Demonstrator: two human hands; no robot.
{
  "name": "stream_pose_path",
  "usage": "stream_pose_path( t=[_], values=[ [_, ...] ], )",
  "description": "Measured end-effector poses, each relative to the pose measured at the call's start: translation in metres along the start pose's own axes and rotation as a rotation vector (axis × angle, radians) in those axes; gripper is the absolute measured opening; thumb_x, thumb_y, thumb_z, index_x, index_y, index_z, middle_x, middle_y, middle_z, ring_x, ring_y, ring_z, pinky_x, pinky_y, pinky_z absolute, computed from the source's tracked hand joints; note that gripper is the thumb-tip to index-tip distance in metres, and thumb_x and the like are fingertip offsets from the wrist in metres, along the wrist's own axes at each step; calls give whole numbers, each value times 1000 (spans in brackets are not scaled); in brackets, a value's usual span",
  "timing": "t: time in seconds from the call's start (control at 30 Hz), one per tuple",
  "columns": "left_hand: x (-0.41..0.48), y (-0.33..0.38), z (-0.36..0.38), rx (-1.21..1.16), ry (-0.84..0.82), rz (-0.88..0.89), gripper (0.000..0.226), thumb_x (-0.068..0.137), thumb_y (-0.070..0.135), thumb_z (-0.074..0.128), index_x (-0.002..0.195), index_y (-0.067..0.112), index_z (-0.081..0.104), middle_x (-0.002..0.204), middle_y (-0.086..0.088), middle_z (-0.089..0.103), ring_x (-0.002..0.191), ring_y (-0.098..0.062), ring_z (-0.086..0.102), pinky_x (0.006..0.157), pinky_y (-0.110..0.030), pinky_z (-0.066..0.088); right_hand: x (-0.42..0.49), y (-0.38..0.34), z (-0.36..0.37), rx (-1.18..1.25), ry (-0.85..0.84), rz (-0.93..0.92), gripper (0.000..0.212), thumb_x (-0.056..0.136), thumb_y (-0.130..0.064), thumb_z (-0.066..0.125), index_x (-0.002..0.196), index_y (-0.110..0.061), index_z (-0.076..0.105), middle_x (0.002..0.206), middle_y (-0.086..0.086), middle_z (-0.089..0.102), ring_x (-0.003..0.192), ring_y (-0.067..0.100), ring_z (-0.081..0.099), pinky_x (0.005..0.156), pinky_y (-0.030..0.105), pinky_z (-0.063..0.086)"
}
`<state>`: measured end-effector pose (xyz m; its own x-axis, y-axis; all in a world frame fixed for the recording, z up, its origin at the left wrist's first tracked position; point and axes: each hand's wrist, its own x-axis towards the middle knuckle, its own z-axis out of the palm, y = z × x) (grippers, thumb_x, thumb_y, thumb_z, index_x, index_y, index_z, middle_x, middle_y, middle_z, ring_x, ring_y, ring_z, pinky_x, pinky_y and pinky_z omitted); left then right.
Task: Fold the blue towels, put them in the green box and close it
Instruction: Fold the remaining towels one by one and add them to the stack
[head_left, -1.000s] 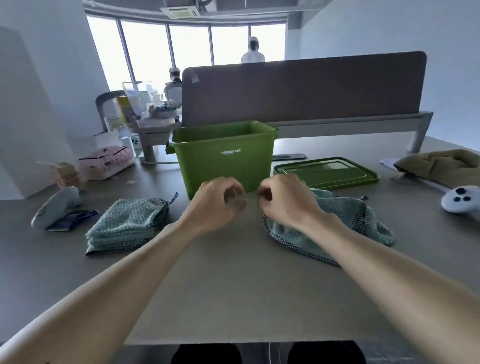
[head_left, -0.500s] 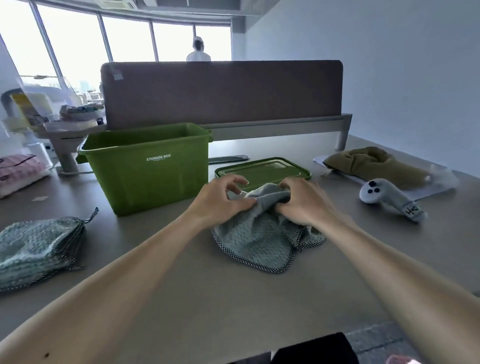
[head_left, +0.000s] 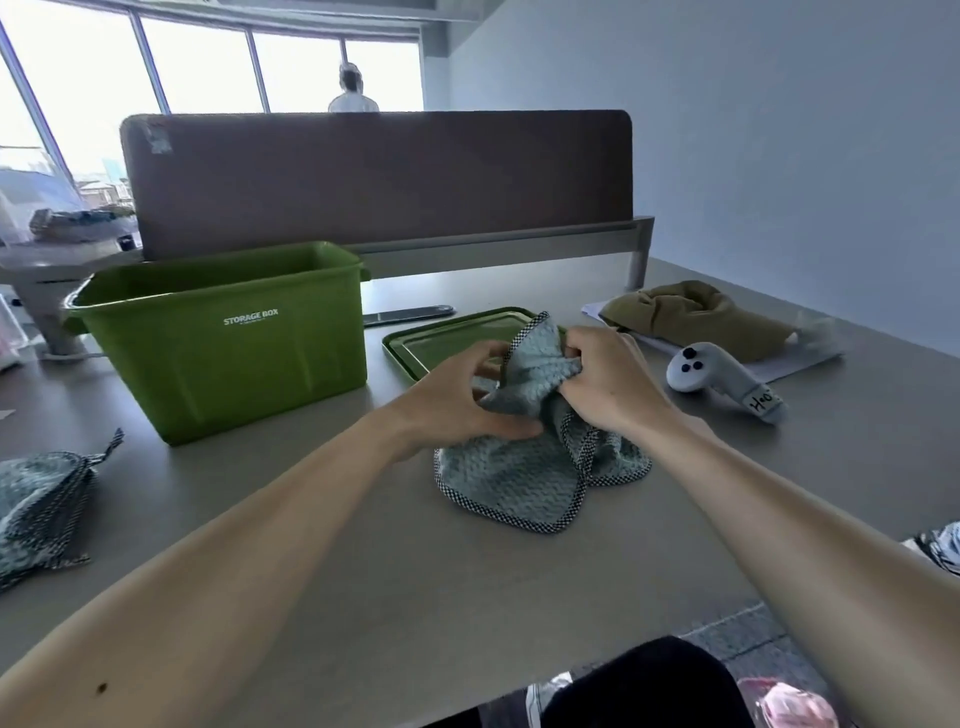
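A crumpled blue towel (head_left: 524, 478) with a checked hem lies on the table in front of me, its top bunched up off the surface. My left hand (head_left: 457, 402) grips its left side and my right hand (head_left: 608, 384) grips its upper right part. The green box (head_left: 223, 338) stands open at the left, lidless. Its green lid (head_left: 441, 340) lies flat just behind my hands, partly hidden by them. A folded blue towel (head_left: 41, 504) sits at the far left edge of the view.
A white controller (head_left: 722, 374) and an olive cloth (head_left: 691, 317) on paper lie to the right. A dark flat object (head_left: 410, 314) rests behind the lid. A brown desk divider (head_left: 379, 176) closes off the back. A person stands beyond it.
Both hands went from empty and closed over the table to gripping the crumpled towel, and now lift its top higher. The view swung right, pushing the folded towel to the left edge.
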<state>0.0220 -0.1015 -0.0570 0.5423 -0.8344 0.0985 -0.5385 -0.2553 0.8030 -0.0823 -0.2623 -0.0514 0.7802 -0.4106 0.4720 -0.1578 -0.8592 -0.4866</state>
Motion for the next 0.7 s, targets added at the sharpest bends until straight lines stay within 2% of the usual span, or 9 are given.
stream_pose_path(
  t=[0.1, 0.17, 0.27, 0.33, 0.37, 0.47, 0.57, 0.63, 0.7],
  values=[
    [8, 10, 4, 191, 184, 61, 41, 75, 32, 83, 110, 20, 65, 100, 4, 67, 92, -13, 63, 79, -31, 53, 2, 5, -8, -20, 22, 22, 19, 78, 2, 58, 66, -8, 47, 60, -3, 41, 62, 21, 40, 48, 27, 23],
    [14, 14, 5, 228, 288, 92, 28, 77, 30, 80, 97, 14, 70, 92, -2, 69, 87, -19, 65, 82, -40, 54, 3, 10, -13, 1, 64, 11, 16, 78, -2, 65, 77, -10, 51, 67, -1, 49, 71, 23, 47, 52, 30, 30],
    [19, 21, 4, 223, 373, 131, 23, 76, 27, 80, 92, 15, 70, 89, 2, 67, 86, -16, 64, 83, -39, 54, 2, 19, -23, 57, 62, -4, 33, 79, -7, 73, 103, -19, 53, 96, 2, 64, 87, 20, 58, 66, 38, 43],
    [21, 26, 4, 196, 388, 169, 21, 75, 23, 82, 90, 15, 69, 85, 3, 70, 81, -14, 66, 81, -39, 56, 2, 23, -30, 41, 39, -14, 38, 82, -9, 75, 115, -17, 58, 111, 3, 66, 99, 19, 59, 72, 34, 44],
    [21, 30, 4, 178, 384, 169, 25, 74, 23, 84, 90, 14, 69, 84, 3, 71, 78, -11, 66, 78, -37, 57, 1, 26, -33, 28, 26, -27, 34, 82, -11, 75, 113, -17, 62, 113, 4, 66, 103, 20, 60, 74, 33, 45],
    [16, 42, 2, -20, 272, 139, 38, 63, 26, 93, 88, 14, 67, 82, 0, 76, 74, -11, 72, 69, -27, 59, 1, 34, -37, -17, -2, -15, 21, 81, -11, 75, 92, -20, 59, 97, 2, 65, 93, 23, 61, 66, 31, 46],
    [12, 51, -3, -250, 106, 187, 32, 66, 28, 87, 83, 15, 63, 81, -2, 76, 75, -19, 74, 69, -31, 59, 2, 40, -43, -4, -6, 36, 22, 77, -10, 72, 96, -7, 62, 96, 8, 67, 90, 28, 62, 76, 43, 51],
    [12, 55, -6, -353, 113, 218, 24, 79, 36, 74, 75, 17, 60, 72, 1, 71, 67, -17, 69, 64, -30, 55, 2, 38, -50, 50, -15, 30, 19, 76, -8, 68, 93, -2, 63, 92, 15, 65, 85, 32, 61, 72, 45, 48],
    [16, 59, -9, -393, 216, 234, 31, 89, 34, 68, 66, 20, 52, 63, 1, 60, 56, -14, 59, 57, -27, 47, 3, 30, -59, 155, -42, 38, 16, 77, -5, 68, 90, 1, 62, 90, 18, 66, 79, 31, 62, 64, 41, 45]
  ],
)
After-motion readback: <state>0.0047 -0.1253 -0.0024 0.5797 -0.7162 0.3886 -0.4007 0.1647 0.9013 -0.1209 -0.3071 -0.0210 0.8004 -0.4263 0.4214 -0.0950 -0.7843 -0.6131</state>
